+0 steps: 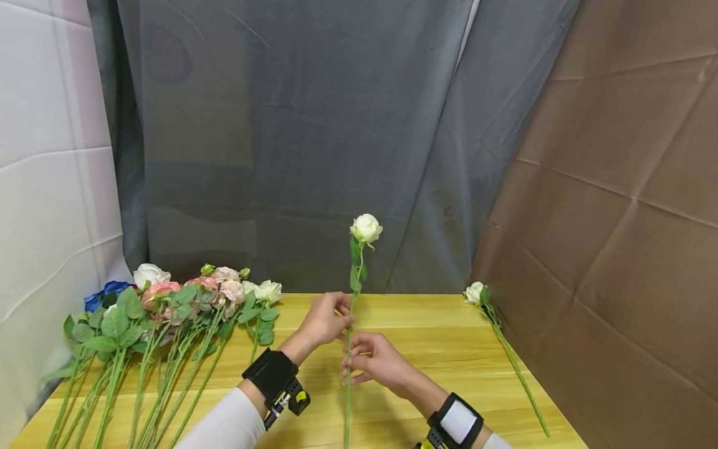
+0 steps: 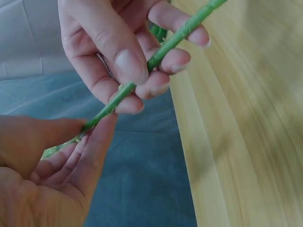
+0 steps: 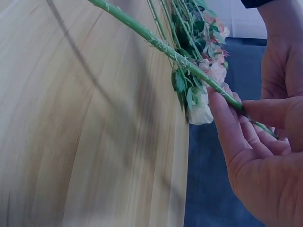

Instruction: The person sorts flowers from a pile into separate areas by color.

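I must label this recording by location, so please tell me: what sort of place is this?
Probably an indoor, curtained-off tabletop workspace: a gray curtain hangs behind a wood-grain table, and a pile of flowers lies on it.

smooth, flat yellow wood-grain tabletop (image 1: 449, 349), long green plastic-looking stem (image 3: 164, 48) (rough with tiny nubs), matt grey cloth backdrop (image 1: 336, 125), creased brown cloth sheet (image 1: 606, 249)

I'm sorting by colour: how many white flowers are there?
At least 4: the held flower; the lone flower at right; the back flower and right-end flower in the left pile, where more may hide.
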### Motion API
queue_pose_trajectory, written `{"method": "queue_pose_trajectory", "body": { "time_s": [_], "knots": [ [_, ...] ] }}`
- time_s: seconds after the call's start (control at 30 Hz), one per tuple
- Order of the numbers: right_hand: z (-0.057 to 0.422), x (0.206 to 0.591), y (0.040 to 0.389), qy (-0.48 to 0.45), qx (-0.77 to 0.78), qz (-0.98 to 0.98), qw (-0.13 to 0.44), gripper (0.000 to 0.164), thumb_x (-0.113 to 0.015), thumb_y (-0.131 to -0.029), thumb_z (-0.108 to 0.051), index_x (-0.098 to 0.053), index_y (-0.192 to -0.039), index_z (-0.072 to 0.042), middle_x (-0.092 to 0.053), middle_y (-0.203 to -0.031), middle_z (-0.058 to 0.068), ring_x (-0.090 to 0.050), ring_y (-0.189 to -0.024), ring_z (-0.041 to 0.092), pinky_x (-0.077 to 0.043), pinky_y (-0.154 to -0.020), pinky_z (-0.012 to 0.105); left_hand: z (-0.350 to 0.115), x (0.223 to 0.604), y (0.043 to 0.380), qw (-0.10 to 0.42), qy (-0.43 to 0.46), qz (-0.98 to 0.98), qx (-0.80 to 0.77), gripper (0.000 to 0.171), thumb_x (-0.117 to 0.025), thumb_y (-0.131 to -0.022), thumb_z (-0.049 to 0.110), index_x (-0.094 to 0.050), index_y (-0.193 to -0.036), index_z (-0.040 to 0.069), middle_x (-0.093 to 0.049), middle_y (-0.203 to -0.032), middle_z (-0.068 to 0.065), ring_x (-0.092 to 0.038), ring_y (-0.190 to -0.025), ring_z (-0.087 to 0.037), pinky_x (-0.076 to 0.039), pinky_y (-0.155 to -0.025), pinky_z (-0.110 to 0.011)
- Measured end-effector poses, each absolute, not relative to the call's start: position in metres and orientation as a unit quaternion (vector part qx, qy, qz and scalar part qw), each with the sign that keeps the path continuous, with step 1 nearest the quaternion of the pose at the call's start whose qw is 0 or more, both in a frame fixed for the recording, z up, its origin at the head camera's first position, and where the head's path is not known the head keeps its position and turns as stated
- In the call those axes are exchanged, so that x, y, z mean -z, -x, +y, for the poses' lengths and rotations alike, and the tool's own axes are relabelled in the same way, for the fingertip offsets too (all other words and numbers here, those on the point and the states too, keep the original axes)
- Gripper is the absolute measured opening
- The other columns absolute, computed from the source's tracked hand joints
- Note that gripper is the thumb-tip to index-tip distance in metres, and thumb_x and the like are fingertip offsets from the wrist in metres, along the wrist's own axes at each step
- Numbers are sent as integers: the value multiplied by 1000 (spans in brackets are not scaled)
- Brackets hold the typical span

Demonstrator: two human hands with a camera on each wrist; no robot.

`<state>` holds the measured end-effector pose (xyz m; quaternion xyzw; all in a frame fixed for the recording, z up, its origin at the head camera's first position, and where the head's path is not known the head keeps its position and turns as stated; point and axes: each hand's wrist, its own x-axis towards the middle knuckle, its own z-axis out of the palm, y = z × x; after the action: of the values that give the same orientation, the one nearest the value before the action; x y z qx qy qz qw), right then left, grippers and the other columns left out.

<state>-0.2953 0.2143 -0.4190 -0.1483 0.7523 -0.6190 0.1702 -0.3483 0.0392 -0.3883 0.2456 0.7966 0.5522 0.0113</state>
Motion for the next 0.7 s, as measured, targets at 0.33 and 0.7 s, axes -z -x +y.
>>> {"method": "queue_pose_trajectory", "body": {
  "time_s": [0.33, 0.7],
  "knots": [
    [238, 421, 298, 139, 600, 777, 131, 18, -68, -98, -6, -59, -108, 7, -68, -97, 24, -72, -92, 38, -62, -77, 50, 8, 400, 352, 37, -255, 831, -492, 14, -66, -96, 2, -65, -110, -3, -64, -87, -9, -68, -71, -22, -60, -56, -35],
    [285, 414, 301, 120, 571, 806, 93, 26, -68, -98, -6, -56, -115, 10, -69, -96, 16, -72, -93, 39, -61, -77, 52, -79, 416, 348, 46, -163, 878, -447, 6, -69, -93, 0, -65, -97, -2, -63, -85, -9, -68, -73, -30, -58, -52, -37]
  ]
}}
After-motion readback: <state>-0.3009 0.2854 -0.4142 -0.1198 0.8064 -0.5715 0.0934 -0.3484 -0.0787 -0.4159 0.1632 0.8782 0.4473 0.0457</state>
